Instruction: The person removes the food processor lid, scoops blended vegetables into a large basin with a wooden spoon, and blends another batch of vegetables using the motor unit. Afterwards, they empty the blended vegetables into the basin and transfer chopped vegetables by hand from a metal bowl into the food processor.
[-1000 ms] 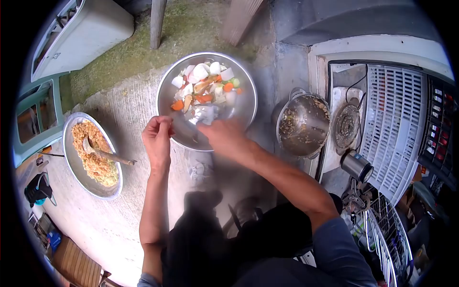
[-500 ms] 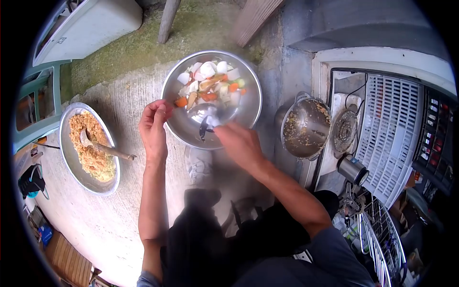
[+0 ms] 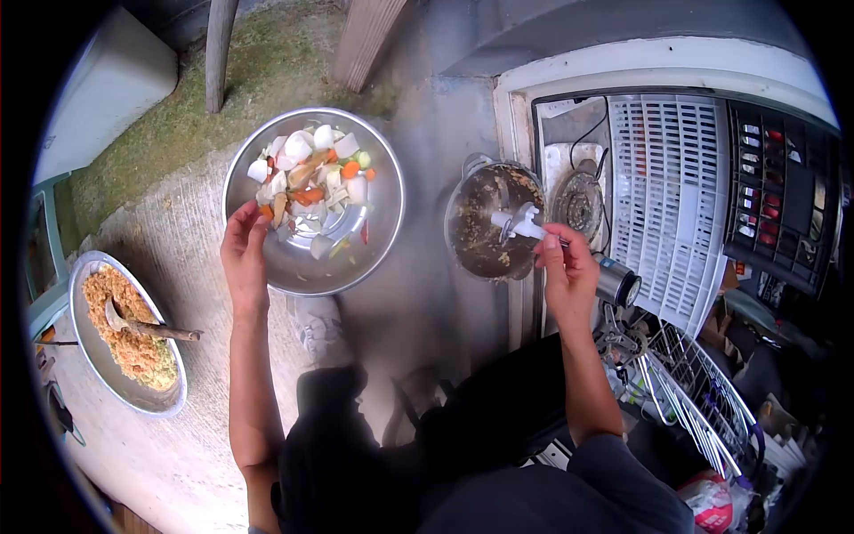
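A wide steel bowl (image 3: 374, 240) holds chunks of white vegetable, carrot pieces (image 3: 308, 196) and pale green slices. My left hand (image 3: 245, 240) is closed at its left rim, with the thumb and fingers pinching the edge. Over the steel pot (image 3: 471, 245), my right hand (image 3: 567, 258) grips a food processor blade (image 3: 520, 224) by its white plastic shaft. The blade's metal wings show at the hub, pointing leftward. Bits of chopped food cling to the pot's inside wall and base.
At the left, another metal bowl (image 3: 181, 356) holds an orange-brown chopped mixture (image 3: 124, 311) and a wooden-handled scoop (image 3: 160, 330). On the right are a burner (image 3: 580, 203), a white plastic crate (image 3: 667, 178), a dark cylinder (image 3: 616, 282) and a wire rack (image 3: 694, 392).
My right hand has moved right with the blade, from over the vegetable bowl to over the pot. My left hand stays at the bowl's rim. The whole view has shifted rightward.
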{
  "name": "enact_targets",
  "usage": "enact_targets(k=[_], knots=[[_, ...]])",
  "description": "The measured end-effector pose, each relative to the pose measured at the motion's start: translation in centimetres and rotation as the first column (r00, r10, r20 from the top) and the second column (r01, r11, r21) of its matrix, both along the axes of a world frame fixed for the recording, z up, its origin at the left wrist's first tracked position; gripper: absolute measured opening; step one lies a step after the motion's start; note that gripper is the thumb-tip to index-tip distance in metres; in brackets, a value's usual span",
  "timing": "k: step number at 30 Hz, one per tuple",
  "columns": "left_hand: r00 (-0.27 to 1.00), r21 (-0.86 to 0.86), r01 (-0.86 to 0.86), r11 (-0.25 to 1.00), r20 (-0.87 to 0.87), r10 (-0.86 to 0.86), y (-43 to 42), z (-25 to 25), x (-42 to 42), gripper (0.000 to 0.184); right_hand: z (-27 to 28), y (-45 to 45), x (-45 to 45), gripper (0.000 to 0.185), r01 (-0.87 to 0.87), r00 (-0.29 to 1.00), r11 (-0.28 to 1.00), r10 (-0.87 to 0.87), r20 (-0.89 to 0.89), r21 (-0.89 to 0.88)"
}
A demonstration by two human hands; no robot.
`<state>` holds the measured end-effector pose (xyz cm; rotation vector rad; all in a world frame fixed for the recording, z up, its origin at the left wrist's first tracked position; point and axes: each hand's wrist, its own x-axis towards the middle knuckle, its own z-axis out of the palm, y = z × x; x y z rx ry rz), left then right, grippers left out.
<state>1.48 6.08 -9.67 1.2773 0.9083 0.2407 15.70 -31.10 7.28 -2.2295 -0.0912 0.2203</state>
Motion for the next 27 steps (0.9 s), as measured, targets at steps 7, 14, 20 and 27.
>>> enact_targets(k=[7, 14, 20, 27], knots=[[0.995, 0.014, 0.058, 0.998, -0.082, -0.057, -0.6, -0.8, -0.1, 0.046, -4.4, 0.4, 1.1, 0.020, -0.173, 0.976, 0.894, 0.212, 0.049, -0.414], [0.992, -0.010, 0.087, 0.996, -0.094, -0.088, -0.4, -0.6, -0.6, 0.050, -5.6, 0.5, 1.2, 0.019, -0.186, 0.961, 0.876, 0.257, 0.103, -0.445], [0.996, -0.033, 0.017, 0.999, -0.088, -0.020, -1.1, -1.3, -0.2, 0.054, -5.4, 2.1, 1.6, 0.016, -0.285, 0.884, 0.811, 0.429, 0.188, -0.510], [0.995, 0.000, 0.023, 1.000, -0.101, -0.023, -1.8, -2.3, -0.1, 0.062, -6.3, 1.9, 2.4, 0.022, -0.232, 0.870, 0.730, 0.451, 0.198, -0.643]])
